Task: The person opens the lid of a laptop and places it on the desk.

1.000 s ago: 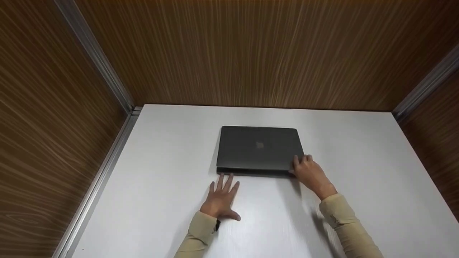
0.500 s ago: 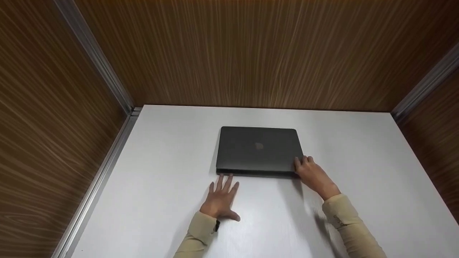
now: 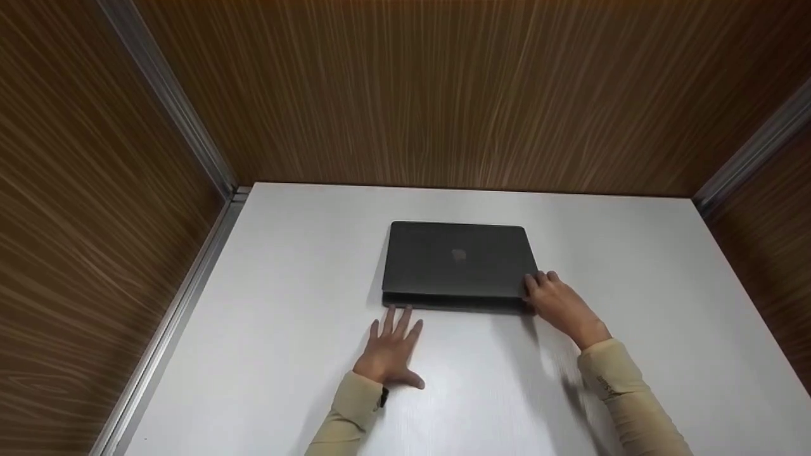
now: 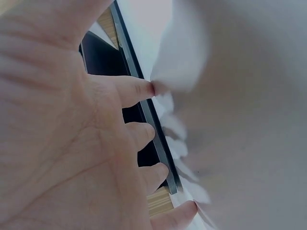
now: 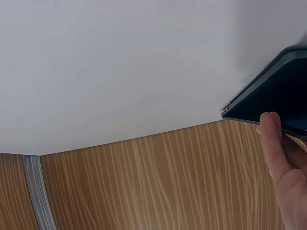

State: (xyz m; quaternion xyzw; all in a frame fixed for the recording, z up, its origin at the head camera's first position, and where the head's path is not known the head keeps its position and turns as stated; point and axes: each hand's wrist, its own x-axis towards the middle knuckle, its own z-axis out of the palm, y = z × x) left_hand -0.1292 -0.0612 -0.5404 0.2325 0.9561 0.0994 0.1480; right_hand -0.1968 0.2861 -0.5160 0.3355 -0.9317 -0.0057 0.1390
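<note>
A dark grey laptop (image 3: 443,259) with a logo on its lid lies on the white table. Its lid is tilted up slightly, leaving a dark gap along the near side. My right hand (image 3: 561,310) grips the lid's near right corner; in the right wrist view the fingers (image 5: 272,148) lie against the lid's edge, above the base (image 5: 290,60). Spread out on the tabletop is my left hand (image 3: 388,351), fingertips right at the laptop's near left edge. In the left wrist view its straight fingers (image 4: 139,91) cross the laptop's front edge (image 4: 149,114).
The white table (image 3: 304,253) backs onto a brown wood-grain panel (image 3: 405,95). More such panels stand at the left (image 3: 95,221) and right, with grey metal strips (image 3: 177,114) in the corners.
Over the last half second my right hand has moved a little up and to the right, and the lid's near edge has risen, widening the gap. The left hand stays in place.
</note>
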